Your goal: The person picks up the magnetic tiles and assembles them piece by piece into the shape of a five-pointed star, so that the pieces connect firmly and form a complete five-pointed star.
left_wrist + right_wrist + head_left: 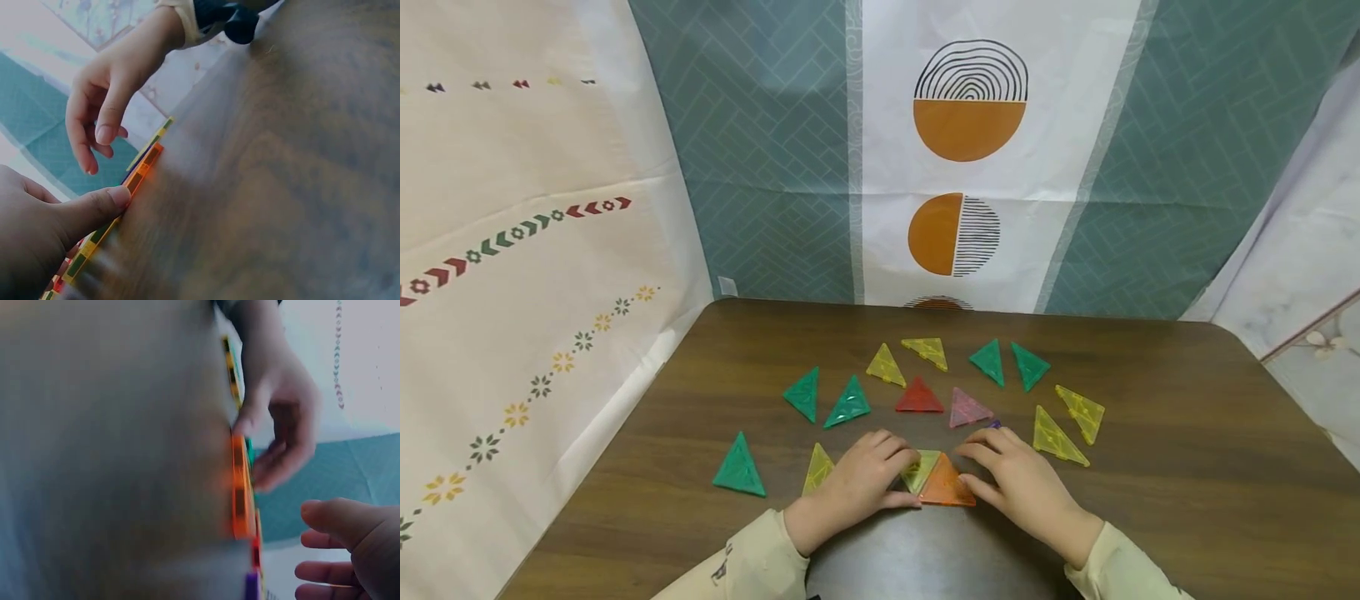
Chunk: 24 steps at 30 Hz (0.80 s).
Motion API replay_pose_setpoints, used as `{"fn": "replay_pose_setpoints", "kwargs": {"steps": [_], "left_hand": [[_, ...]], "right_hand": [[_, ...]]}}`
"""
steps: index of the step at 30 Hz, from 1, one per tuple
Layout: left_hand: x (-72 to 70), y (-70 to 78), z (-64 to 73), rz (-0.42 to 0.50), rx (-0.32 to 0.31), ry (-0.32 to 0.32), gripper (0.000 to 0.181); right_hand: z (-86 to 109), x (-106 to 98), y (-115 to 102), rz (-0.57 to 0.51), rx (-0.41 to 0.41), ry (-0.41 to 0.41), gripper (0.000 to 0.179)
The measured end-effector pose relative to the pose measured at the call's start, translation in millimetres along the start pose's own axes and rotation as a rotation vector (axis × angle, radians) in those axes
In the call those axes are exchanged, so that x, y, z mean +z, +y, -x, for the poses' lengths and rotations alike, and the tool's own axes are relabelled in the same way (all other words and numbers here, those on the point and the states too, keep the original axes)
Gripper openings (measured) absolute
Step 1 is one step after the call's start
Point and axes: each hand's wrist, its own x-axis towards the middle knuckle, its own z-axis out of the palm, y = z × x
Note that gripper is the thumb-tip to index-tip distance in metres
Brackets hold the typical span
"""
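A translucent yellow triangular magnetic tile [922,468] and an orange triangular magnetic tile [947,485] lie edge to edge on the table in the head view. My left hand [871,473] holds the yellow tile between curved fingers and thumb. In the left wrist view its thumb [100,206] touches the near edge of the orange tile [145,167]. To the right of the pair hovers my right hand [1021,482], fingers relaxed and apart, holding nothing. Most of a purple piece [996,424] is hidden behind the right hand.
Around the pair lie more triangular tiles: a red one [919,397], a pink one [968,408], several green ones [740,468] and several yellow ones [1058,437]. One yellow tile [817,468] is partly hidden by the left hand. Patterned cloths hang behind the wooden table [1180,467].
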Motion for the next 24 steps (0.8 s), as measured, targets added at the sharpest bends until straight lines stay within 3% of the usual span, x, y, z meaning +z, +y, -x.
{"fn": "replay_pose_setpoints", "kwargs": {"steps": [9, 17, 24], "left_hand": [[-1.4, 0.3, -1.6, -0.008, -0.021, -0.010, 0.047], [0.6, 1.2, -1.6, -0.019, -0.052, -0.034, 0.045], [1.3, 1.9, -1.4, -0.017, -0.062, -0.037, 0.044]], "right_hand": [[-7.7, -17, 27, -0.022, 0.000, -0.050, 0.026], [-10.1, -21, 50, -0.031, 0.030, -0.233, 0.034], [-8.8, -18, 56, -0.030, 0.012, -0.296, 0.037]]}}
